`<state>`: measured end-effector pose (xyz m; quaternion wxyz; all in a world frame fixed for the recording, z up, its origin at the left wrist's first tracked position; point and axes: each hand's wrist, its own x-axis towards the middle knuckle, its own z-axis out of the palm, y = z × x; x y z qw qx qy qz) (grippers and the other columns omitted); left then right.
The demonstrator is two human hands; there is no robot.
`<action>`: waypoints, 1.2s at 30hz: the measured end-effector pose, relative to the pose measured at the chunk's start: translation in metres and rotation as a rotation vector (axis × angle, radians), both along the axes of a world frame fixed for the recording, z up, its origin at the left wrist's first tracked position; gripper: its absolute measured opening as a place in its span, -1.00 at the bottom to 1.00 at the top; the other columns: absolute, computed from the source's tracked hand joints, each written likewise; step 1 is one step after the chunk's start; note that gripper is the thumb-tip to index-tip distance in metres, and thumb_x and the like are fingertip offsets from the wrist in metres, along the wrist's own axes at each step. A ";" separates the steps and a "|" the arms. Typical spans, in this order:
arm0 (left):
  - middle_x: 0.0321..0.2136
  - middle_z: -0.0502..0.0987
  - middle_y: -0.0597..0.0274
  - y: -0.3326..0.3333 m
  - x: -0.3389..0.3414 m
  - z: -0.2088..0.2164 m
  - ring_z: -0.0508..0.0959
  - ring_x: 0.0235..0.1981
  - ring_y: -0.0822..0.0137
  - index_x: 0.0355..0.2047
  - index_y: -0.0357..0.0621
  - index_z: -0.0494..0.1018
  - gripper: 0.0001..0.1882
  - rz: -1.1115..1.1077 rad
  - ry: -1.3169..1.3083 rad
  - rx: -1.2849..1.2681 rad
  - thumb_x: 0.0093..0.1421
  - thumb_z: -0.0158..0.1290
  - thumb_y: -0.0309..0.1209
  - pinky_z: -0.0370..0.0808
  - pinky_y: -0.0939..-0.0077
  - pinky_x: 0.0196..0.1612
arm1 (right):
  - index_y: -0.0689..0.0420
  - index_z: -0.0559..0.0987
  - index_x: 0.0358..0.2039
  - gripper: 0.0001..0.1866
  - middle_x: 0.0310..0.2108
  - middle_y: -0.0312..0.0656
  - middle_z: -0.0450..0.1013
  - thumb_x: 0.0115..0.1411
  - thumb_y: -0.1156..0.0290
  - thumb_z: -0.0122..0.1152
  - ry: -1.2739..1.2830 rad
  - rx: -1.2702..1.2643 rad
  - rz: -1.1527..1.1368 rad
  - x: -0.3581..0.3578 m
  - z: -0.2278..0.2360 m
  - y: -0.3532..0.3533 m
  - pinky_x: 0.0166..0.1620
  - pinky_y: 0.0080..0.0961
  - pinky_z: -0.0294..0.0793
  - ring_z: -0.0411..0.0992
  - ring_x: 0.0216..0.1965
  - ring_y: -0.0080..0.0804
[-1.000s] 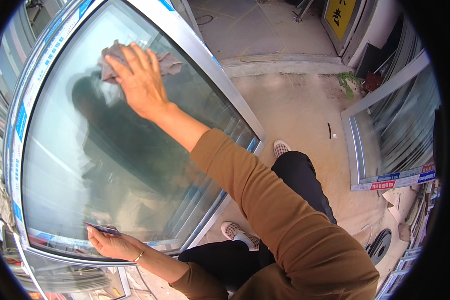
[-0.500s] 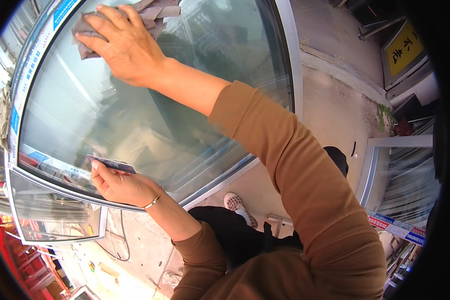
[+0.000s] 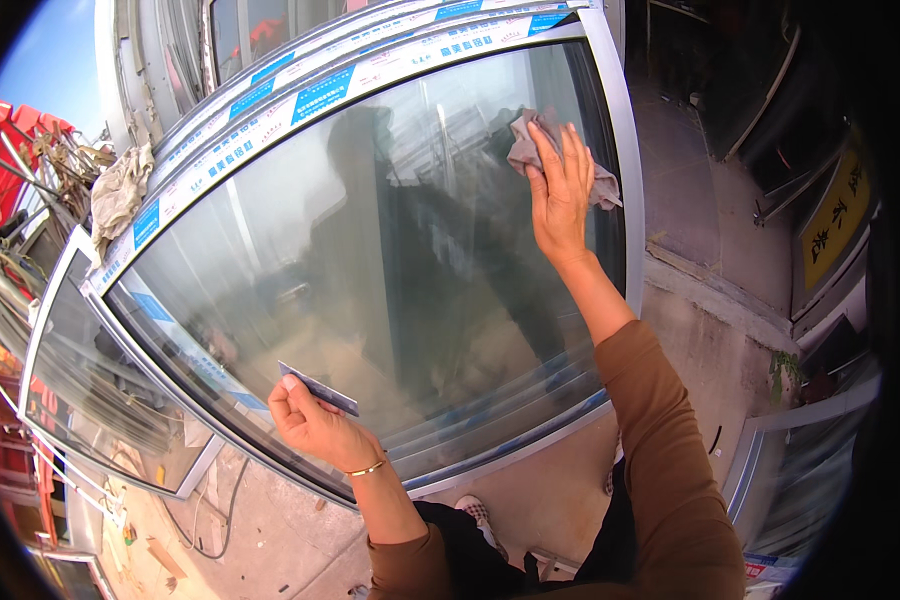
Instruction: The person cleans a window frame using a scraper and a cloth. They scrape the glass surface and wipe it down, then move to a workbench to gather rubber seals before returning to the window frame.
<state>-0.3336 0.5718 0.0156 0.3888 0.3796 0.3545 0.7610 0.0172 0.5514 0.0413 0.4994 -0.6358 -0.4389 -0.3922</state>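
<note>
A large framed glass pane (image 3: 450, 340) leans before me, its surface reflecting my dark outline. With its fingers stretched over a crumpled grey-brown cloth (image 3: 522, 150), my right hand (image 3: 562, 205) presses it against the glass near the upper right side. The cloth sticks out on both sides of the fingers. Lower left, my left hand (image 3: 315, 430) pinches a thin, flat, dark card-like piece (image 3: 322, 393) between thumb and fingers, in front of the pane's lower part. Whether that piece is a card or a scraper blade I cannot tell.
Blue-and-white protective film (image 3: 325, 95) covers the upper frame edges. Another framed pane (image 3: 110, 380) stands at left, near a rag (image 3: 120, 195) and bundled poles. A further frame (image 3: 800, 470) is at right, below a yellow sign (image 3: 835, 225). A cable (image 3: 225, 520) lies on the ground.
My right hand has carried the cloth across the glass from the upper left to the upper right. The left hand still holds the flat piece. The view has shifted too.
</note>
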 end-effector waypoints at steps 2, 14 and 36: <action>-0.58 0.28 0.56 -0.001 0.003 0.001 0.13 -0.63 0.73 -0.31 -0.10 0.43 -0.77 0.002 0.018 -0.011 0.55 0.06 -0.34 -0.01 0.72 -0.56 | -0.02 0.45 0.41 -0.44 0.41 0.04 0.29 0.42 0.49 0.16 0.260 0.148 -0.200 0.006 0.030 0.028 0.47 0.18 0.01 0.14 0.48 0.15; -0.56 0.32 0.54 -0.013 0.033 0.003 0.16 -0.61 0.72 -0.26 -0.12 0.42 -0.77 0.022 -0.069 0.007 0.56 0.04 -0.30 0.01 0.72 -0.56 | -0.17 0.60 0.26 -0.42 0.47 -0.31 0.32 0.24 0.55 0.22 -0.442 -0.311 0.422 -0.077 0.027 0.050 0.52 0.00 0.10 0.19 0.52 -0.20; -0.44 0.49 0.38 0.014 0.210 0.074 0.44 -0.48 0.53 -0.25 -0.23 0.54 -0.92 -0.230 0.673 0.439 0.40 0.21 -0.50 0.43 0.56 -0.38 | 0.18 0.59 0.24 -0.57 0.18 0.06 0.51 0.38 0.60 0.09 0.761 0.048 0.305 -0.020 -0.055 -0.161 0.27 -0.19 0.42 0.50 0.18 0.06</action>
